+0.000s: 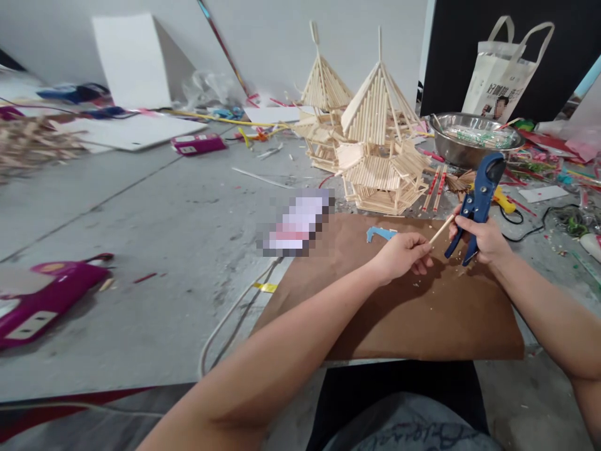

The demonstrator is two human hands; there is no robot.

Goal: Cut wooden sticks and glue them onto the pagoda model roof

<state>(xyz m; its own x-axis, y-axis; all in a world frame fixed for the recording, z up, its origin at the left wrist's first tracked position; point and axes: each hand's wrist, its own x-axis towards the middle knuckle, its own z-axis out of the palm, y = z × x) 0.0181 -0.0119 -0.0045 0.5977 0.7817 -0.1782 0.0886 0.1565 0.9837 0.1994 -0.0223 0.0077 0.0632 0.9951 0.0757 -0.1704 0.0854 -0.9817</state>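
Pinched in the left hand (407, 258) is one wooden stick (442, 231), its far end apparently obscured by the right hand (486, 238), in which one blue cutter (481, 192) is grasped above one brown sheet (389, 300).

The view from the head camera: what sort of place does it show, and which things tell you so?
Probably a craft workspace: two pagoda-like stick models stand on the littered table, brown paper covers the work spot, and the right hand holds a blue cutter.
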